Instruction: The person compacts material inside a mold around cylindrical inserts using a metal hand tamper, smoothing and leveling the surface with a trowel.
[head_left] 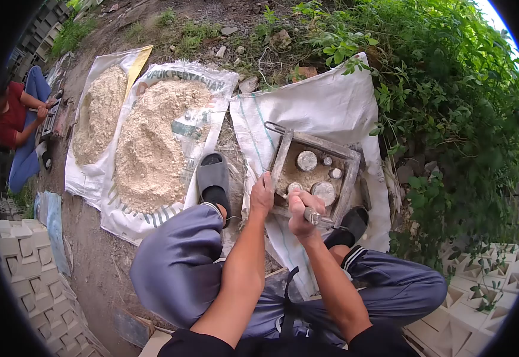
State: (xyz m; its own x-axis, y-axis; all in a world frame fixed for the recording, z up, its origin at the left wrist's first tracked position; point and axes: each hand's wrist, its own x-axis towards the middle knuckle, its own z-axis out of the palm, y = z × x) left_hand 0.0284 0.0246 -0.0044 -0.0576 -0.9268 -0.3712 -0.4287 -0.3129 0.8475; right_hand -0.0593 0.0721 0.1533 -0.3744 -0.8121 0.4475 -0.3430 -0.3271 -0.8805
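A wooden mould frame (pixel 350 181) lies between my feet, with sandy material in its bottom. Inside stand several round, whitish, dust-covered pieces, among them a large disc (pixel 306 160) at the back and another (pixel 323 191) near the front. My left hand (pixel 262 195) grips the frame's left side near the front corner. Over the front of the frame, my right hand (pixel 304 213) is closed around a short tool (pixel 312 216). Its pale, rounded handle end points towards me; its working end is hidden by the hand.
White sacking (pixel 313 107) lies under the frame. To the left, two opened sacks carry heaps of pale powder (pixel 152 140). Leafy plants (pixel 450 89) crowd the right. Patterned blocks (pixel 30 273) are stacked at lower left, more at lower right. Another person (pixel 19 113) sits at far left.
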